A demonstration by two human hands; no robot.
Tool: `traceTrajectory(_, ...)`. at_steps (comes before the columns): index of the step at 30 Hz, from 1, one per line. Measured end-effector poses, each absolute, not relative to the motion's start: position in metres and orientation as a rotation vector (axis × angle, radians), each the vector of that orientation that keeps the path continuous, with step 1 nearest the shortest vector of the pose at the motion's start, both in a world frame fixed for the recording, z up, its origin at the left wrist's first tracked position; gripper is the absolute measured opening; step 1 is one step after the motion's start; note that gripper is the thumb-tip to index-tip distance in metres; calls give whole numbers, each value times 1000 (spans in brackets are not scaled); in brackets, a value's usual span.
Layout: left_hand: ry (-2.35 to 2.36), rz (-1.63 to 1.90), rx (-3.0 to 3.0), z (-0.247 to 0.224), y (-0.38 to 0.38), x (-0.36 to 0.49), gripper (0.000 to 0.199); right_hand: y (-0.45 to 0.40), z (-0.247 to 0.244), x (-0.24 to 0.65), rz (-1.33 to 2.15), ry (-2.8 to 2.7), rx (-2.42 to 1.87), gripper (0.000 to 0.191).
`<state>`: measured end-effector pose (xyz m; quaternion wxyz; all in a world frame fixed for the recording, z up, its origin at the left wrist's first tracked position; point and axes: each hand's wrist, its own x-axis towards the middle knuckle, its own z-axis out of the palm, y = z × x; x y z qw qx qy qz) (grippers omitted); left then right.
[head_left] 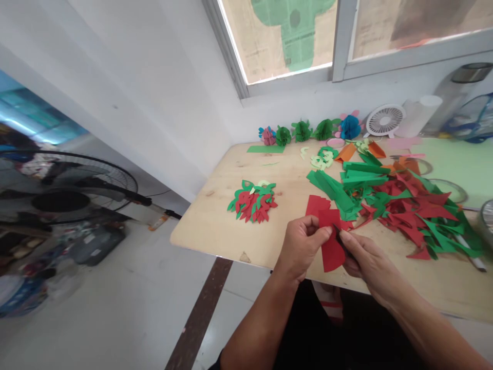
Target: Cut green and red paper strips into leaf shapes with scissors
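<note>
My left hand (306, 244) pinches a red paper strip (330, 253) near its middle, just over the front edge of the table. In my right hand (358, 253) is a pair of scissors (338, 234), dark and mostly hidden by the fingers; the blades meet the strip's right edge. A curved cut edge shows at the strip's lower right. Behind the strip, more red paper (316, 204) lies on the wooden table (208, 226). Left of my hands sits a pile of red and green cut-out shapes (252, 201).
Green and red paper scraps (408, 205) heap up on the right. Several honeycomb paper figures (302, 131) line the wall beside a small white fan (385, 121). A green strip (265, 149) lies at the back. A large black fan (61, 198) stands on the floor at left.
</note>
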<state>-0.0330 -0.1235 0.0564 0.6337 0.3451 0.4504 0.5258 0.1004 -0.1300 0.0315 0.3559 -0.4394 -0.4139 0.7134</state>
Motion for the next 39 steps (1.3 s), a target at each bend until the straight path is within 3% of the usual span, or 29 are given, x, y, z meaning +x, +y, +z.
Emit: traceTrajectory(39, 1100, 1143, 832, 50, -119, -35, 22, -128, 28, 100, 1769, -1042, -1224, 48)
